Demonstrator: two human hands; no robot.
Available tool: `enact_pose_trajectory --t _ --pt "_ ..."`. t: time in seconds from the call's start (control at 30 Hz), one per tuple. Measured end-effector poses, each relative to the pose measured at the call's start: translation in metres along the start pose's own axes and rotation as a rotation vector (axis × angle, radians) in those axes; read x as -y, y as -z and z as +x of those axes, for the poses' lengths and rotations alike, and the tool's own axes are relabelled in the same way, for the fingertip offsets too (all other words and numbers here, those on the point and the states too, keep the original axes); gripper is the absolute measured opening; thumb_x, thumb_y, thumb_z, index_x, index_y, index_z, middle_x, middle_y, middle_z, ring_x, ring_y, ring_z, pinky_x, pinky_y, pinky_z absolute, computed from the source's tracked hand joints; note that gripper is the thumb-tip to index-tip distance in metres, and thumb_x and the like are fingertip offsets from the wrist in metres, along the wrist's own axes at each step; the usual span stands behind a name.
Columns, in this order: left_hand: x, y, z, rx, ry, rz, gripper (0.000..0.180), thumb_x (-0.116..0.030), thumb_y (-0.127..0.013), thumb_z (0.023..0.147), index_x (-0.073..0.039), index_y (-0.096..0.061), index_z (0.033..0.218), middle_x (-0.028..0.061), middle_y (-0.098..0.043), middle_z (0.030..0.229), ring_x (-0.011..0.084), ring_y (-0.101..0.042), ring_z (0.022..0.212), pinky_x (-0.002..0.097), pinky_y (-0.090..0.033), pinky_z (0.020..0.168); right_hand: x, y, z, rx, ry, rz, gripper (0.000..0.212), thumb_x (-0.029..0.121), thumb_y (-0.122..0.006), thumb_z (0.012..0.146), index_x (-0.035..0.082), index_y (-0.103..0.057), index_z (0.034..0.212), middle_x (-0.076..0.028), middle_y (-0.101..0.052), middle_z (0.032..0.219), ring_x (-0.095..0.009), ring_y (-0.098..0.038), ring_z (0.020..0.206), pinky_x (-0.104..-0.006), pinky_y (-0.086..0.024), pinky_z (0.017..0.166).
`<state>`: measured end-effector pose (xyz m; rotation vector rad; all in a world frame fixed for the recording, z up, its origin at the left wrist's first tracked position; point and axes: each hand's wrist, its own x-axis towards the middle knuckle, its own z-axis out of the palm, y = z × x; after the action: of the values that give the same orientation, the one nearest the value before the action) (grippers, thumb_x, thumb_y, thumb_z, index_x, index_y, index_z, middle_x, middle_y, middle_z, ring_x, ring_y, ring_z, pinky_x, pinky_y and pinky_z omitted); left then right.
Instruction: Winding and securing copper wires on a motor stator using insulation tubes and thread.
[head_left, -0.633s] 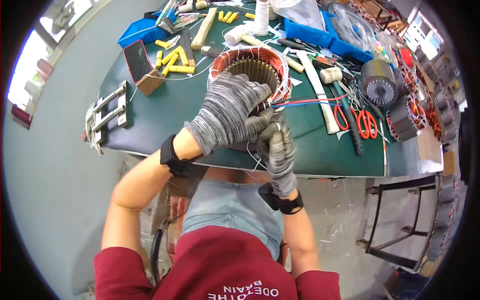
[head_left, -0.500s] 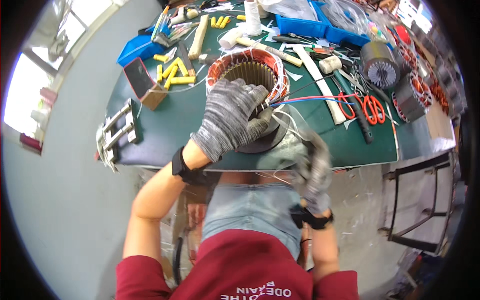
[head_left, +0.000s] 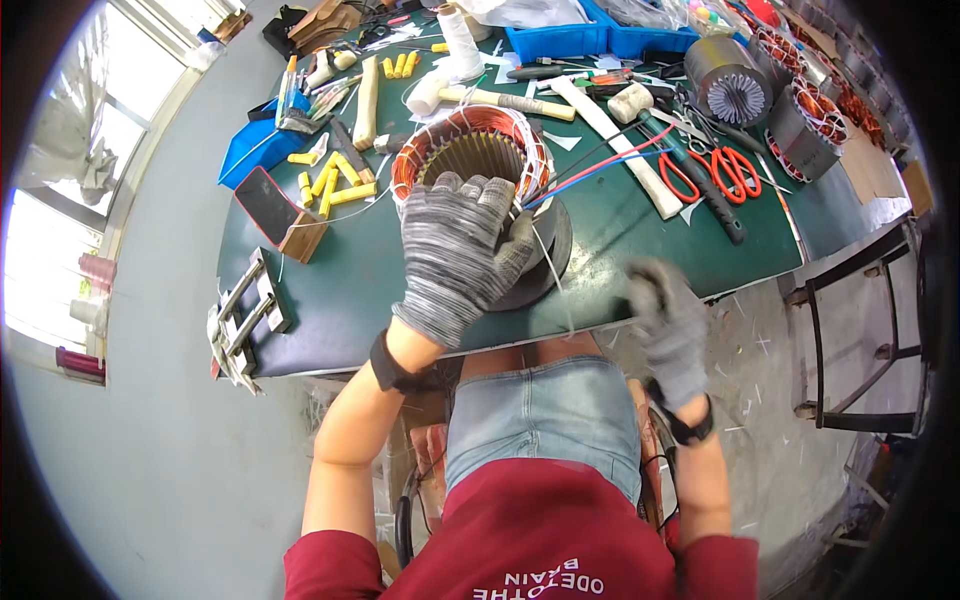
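A motor stator point(head_left: 470, 150) with copper windings laced in white cord stands on a dark round base point(head_left: 545, 270) near the table's front edge. My left hand point(head_left: 455, 250), in a grey knit glove, is closed over its near rim, the thumb by the spot where the leads come out. Red, blue and black lead wires point(head_left: 605, 170) stick out to the right. From that spot a white lacing cord point(head_left: 552, 268) trails toward the front edge. My gloved right hand point(head_left: 668, 325) is beyond that edge, apart from the stator; motion smears its fingers, so any hold is hidden.
Yellow tubes point(head_left: 335, 185), an open box point(head_left: 280, 210) and a metal frame point(head_left: 255, 305) lie left. A white-headed mallet point(head_left: 500, 100), orange-handled scissors point(head_left: 735, 175) and a black-handled tool point(head_left: 712, 200) lie behind and right. More stators point(head_left: 728, 80) stand far right; a metal rack point(head_left: 865, 345) stands beside the table.
My right hand has moved rightward, away from the stator. The white cord, looped loosely before, now trails down from the leads. My left hand stays on the stator; the whole view has shifted.
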<state>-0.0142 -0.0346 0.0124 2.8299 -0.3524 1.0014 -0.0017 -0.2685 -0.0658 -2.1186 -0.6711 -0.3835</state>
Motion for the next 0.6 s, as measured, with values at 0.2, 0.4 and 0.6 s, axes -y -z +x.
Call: enact_pose_trajectory --t 0.2,0.4,0.6 --pt "-0.006 -0.011 -0.003 0.017 0.025 0.016 0.03 -0.018 -0.064 0.075 -0.003 -0.056 0.099 0.0141 -0.057 0.085 0.0308 -0.054 0.078 0.0432 -0.041 0.071 0.042 -0.025 0.03 0.716 -0.789 1.481 0.029 0.026 -0.05 0.091 0.005 -0.049 0.11 -0.002 -0.057 0.088 -0.008 -0.05 0.07 -0.0255 -0.045 0.066" --pt "0.002 -0.008 0.007 0.1 -0.066 0.128 0.03 -0.027 -0.059 0.074 -0.005 -0.054 0.095 0.0106 -0.056 0.088 0.0275 -0.054 0.079 0.0411 -0.042 0.068 0.054 -0.03 0.062 0.013 0.365 0.468 0.022 0.014 -0.058 0.084 0.004 -0.056 0.104 -0.01 -0.062 0.102 -0.022 -0.059 0.092 -0.0308 -0.047 0.077" --pt "0.003 -0.007 0.001 0.181 -0.052 0.123 0.041 -0.031 -0.062 0.067 -0.008 -0.054 0.1 0.0106 -0.055 0.087 0.0287 -0.053 0.08 0.0404 -0.04 0.068 0.077 -0.06 0.091 -0.285 0.417 0.604 0.021 0.015 -0.054 0.087 0.003 -0.054 0.103 -0.011 -0.058 0.092 -0.022 -0.057 0.076 -0.0308 -0.047 0.066"
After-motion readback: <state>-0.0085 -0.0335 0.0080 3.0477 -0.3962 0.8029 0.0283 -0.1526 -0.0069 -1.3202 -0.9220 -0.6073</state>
